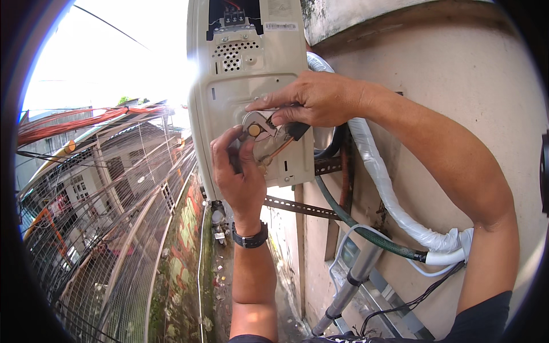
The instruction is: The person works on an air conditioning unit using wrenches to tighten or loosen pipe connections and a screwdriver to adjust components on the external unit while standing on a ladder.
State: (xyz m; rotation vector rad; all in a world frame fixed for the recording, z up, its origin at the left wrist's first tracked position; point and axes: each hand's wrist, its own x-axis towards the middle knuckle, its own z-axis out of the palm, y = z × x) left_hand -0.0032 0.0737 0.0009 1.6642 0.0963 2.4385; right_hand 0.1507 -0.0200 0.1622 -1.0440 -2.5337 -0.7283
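My right hand (323, 98) is closed on an adjustable wrench (251, 119), its jaws around a round brass nut (254, 130). The thumb lies near the wrench's adjusting screw, and the index finger stretches along its head. My left hand (243, 180), with a dark watch (250, 235) on the wrist, comes from below. Its thumb and index finger pinch at the nut beside the jaws. Both hands are in front of the beige outdoor air-conditioner unit (229, 94). A thin copper pipe (281, 147) runs just below the wrench, partly hidden by my right hand.
Exposed wire terminals (233, 16) sit at the unit's top. A silver-wrapped pipe (372, 163) and a green hose (366, 231) run along the wall at right. Perforated metal brackets (303, 207) hold the unit. A ladder (366, 263) stands below; tangled cables (120, 200) hang at left above an alley.
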